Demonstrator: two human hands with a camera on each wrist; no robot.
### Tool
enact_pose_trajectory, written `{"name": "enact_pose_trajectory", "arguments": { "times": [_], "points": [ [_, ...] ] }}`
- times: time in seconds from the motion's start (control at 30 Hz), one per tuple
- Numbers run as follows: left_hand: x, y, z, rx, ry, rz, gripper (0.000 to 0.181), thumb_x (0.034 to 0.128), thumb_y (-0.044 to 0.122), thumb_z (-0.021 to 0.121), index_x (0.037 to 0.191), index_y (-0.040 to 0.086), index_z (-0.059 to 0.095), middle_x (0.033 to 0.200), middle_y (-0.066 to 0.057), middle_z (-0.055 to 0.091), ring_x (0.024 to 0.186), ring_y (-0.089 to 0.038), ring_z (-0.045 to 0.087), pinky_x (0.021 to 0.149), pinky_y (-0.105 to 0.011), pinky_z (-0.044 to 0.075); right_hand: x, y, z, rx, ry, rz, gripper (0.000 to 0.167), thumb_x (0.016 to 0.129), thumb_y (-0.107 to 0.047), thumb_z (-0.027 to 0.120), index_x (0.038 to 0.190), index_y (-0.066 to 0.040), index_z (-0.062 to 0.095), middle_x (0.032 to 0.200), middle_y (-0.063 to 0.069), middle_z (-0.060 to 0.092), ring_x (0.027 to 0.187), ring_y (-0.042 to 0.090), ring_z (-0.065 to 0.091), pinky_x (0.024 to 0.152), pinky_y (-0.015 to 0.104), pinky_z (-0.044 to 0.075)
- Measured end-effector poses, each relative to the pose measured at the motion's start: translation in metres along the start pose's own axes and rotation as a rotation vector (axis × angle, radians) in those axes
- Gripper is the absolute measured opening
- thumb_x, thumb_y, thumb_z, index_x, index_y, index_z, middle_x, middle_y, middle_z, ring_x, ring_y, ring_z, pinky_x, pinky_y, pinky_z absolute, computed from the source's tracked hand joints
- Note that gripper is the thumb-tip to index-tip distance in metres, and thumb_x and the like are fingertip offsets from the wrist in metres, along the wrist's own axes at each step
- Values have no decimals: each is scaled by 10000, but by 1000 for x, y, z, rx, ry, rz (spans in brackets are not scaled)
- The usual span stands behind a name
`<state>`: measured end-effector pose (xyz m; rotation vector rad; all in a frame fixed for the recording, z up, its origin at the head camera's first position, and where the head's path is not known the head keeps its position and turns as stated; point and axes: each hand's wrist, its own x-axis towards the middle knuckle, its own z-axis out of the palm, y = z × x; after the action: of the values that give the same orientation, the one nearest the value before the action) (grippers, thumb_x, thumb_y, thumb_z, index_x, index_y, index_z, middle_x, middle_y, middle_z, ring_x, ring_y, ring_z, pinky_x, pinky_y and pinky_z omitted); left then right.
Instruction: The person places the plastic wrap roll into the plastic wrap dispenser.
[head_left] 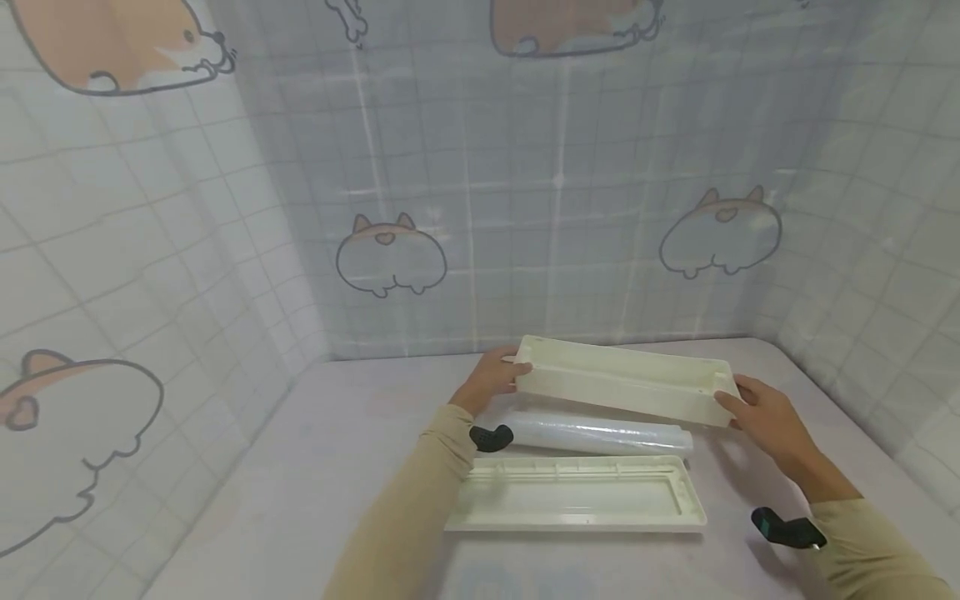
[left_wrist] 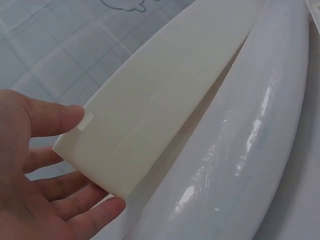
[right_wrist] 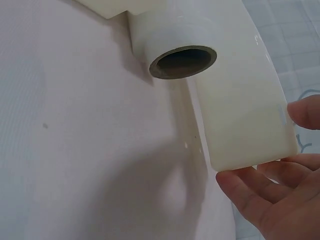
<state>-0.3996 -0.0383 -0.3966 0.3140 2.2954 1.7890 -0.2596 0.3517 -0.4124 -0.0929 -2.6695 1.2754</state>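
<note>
A long cream plastic box (head_left: pixel 622 383), its hollow side facing up, is held at both ends, tilted with its right end lower. My left hand (head_left: pixel 489 382) grips the left end, thumb on the near wall (left_wrist: pixel 140 110) and fingers at the end. At the right end my right hand (head_left: pixel 772 421) grips the corner, thumb on the wall (right_wrist: pixel 245 120) and fingers at the end edge. Just nearer than the box lies a roll of clear film (head_left: pixel 600 435); its cardboard core (right_wrist: pixel 155 70) shows in the right wrist view.
A cream rectangular lid (head_left: pixel 577 500) with a raised rim lies on the table (head_left: pixel 315 467), nearer than the roll. Patterned cloth walls (head_left: pixel 555 208) stand behind and at both sides. Black straps or devices (head_left: pixel 787 529) are at both wrists.
</note>
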Motion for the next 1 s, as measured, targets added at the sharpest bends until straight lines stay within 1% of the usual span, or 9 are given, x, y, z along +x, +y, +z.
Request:
{"name": "enact_pose_trajectory", "arguments": {
  "times": [0.23, 0.47, 0.63, 0.7, 0.8, 0.87, 0.9, 1.0],
  "points": [
    [-7, -1, -8, 1, -20, 27, 543, 964, 197, 681, 1436, 11, 486, 1353, -171, 561, 1191, -327, 591, 985, -442, 509, 8, -3, -1, 43, -39, -17, 759, 1061, -391, 474, 1498, 170, 209, 1484, 417, 299, 1276, 554, 441, 852, 435, 574],
    [-11, -8, -18, -35, -24, 44, 551, 965, 201, 669, 1444, 16, 469, 1343, -180, 561, 1189, -343, 593, 997, -447, 502, 15, -9, -1, 77, -63, -18, 754, 1058, -354, 494, 1513, 157, 179, 1505, 408, 269, 1275, 538, 456, 861, 418, 572],
    [-16, -15, -25, -68, -57, 95, 526, 993, 191, 629, 1458, 20, 454, 1408, -183, 510, 1226, -347, 567, 1029, -481, 472, 19, -13, 1, 105, -75, -33, 721, 1058, -308, 507, 1515, 152, 192, 1500, 407, 286, 1302, 523, 430, 859, 376, 574],
    [-17, -17, -27, -76, -71, 113, 523, 1002, 199, 618, 1464, 21, 450, 1415, -196, 507, 1232, -350, 564, 1038, -489, 462, 20, -15, 2, 103, -75, -29, 710, 1058, -300, 507, 1514, 150, 202, 1493, 410, 298, 1303, 522, 428, 872, 394, 570],
    [-20, -20, -29, -86, -81, 124, 541, 1003, 214, 620, 1472, 16, 437, 1399, -211, 522, 1236, -351, 562, 1043, -491, 458, 22, -16, 5, 90, -70, -24, 703, 1061, -301, 498, 1511, 152, 205, 1485, 420, 298, 1302, 537, 418, 905, 463, 549],
    [-21, -20, -31, -90, -74, 116, 552, 997, 216, 629, 1475, 20, 434, 1379, -214, 541, 1235, -345, 564, 1041, -480, 462, 24, -15, 7, 92, -64, -25, 702, 1059, -313, 500, 1510, 147, 220, 1487, 417, 299, 1303, 543, 412, 927, 509, 529],
    [-22, -20, -32, -94, -69, 110, 558, 994, 212, 635, 1477, 22, 432, 1372, -215, 548, 1236, -340, 564, 1040, -471, 465, 25, -15, 9, 86, -50, -17, 701, 1056, -328, 505, 1510, 136, 241, 1487, 406, 313, 1302, 534, 418, 920, 500, 536],
    [-24, -21, -35, -96, -58, 102, 553, 996, 188, 628, 1480, 16, 424, 1371, -220, 547, 1240, -350, 562, 1037, -465, 469, 29, -15, 13, 100, -48, -14, 702, 1047, -344, 519, 1511, 118, 266, 1497, 386, 319, 1312, 524, 412, 928, 509, 533]
  ]
}}
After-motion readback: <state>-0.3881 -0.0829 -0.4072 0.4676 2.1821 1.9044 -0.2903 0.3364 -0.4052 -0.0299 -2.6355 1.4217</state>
